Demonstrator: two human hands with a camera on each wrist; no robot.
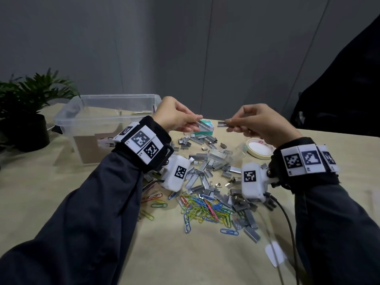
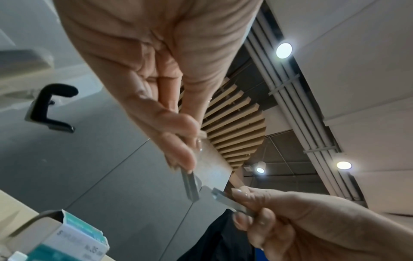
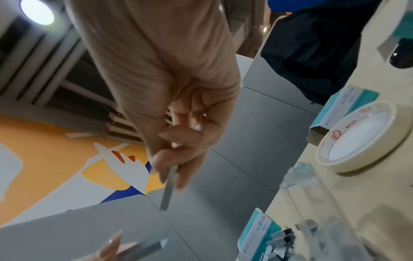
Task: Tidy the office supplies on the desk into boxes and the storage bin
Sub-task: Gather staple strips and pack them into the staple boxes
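A staple strip (image 1: 221, 124) was pinched by the right hand (image 1: 257, 124), its long axis pointed leftward at the strip (image 1: 202, 126) pinched by the left hand (image 1: 174, 116). The green box (image 1: 206, 128) (probably open) lay just below, between them.

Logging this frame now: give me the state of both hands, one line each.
Left hand: pinching a strip of staples.
Right hand: pinching another staple strip.

An office: grey partition panels (image 1: 144, 48) behind a beige-covered desk (image 1: 185, 254) strewn with staple strips (image 1: 207, 165) and coloured paper clips (image 1: 205, 208); a potted plant (image 1: 26, 103) at the corner; overhead, round ceiling lights (image 2: 283, 50), exposed conduit (image 2: 297, 98) and wooden slats (image 2: 234, 127).
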